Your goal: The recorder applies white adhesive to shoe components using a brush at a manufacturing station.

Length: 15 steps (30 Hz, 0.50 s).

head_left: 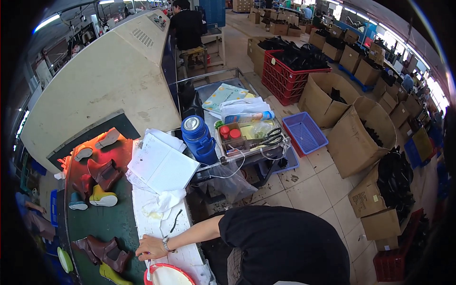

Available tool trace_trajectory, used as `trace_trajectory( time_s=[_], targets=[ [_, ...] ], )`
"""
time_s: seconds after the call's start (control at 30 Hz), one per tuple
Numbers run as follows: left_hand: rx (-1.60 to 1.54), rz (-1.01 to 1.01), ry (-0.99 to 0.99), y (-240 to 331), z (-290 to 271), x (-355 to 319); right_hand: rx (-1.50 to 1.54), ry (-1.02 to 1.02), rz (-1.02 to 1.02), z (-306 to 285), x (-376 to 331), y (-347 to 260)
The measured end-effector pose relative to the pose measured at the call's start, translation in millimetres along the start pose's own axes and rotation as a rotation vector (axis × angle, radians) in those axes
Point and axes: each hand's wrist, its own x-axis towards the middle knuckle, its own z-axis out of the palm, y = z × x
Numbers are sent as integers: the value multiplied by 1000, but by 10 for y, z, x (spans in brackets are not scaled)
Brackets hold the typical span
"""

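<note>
My right hand (150, 248), with a metal band at the wrist, reaches left over the white bench top. Its fingers are closed around something thin and pale, like a stick, running down toward a red-rimmed bowl (172, 274) of whitish stuff at the lower edge; its kind is unclear. My left hand is out of view. Beside the bench runs a green conveyor belt (114, 216). On it lie brown boots (108, 251) and a yellow boot piece (112, 274) near my hand. Farther up are a dark red boot (104, 175), a yellow boot (102, 195) and a teal one (78, 201).
A cream machine (104, 76) with a red-lit opening spans the belt. Papers (161, 161), a crumpled white cloth (164, 202) and a blue flask (198, 140) stand beyond my arm. A cart carries scissors (270, 136). Right: a blue basket (305, 133) and cartons (358, 142).
</note>
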Motion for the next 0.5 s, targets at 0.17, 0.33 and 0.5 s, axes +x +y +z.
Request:
trace_trajectory(
  time_s=[0.17, 0.33, 0.5],
  targets=[
    [-49, -39, 12, 186, 101, 48, 31, 18, -1, -8, -7, -16],
    [-93, -75, 42, 400, 215, 72, 48, 41, -10, 29, 5, -7],
    [-148, -106, 58, 636, 375, 132, 33, 148, -35, 40, -4, 61]
  ],
)
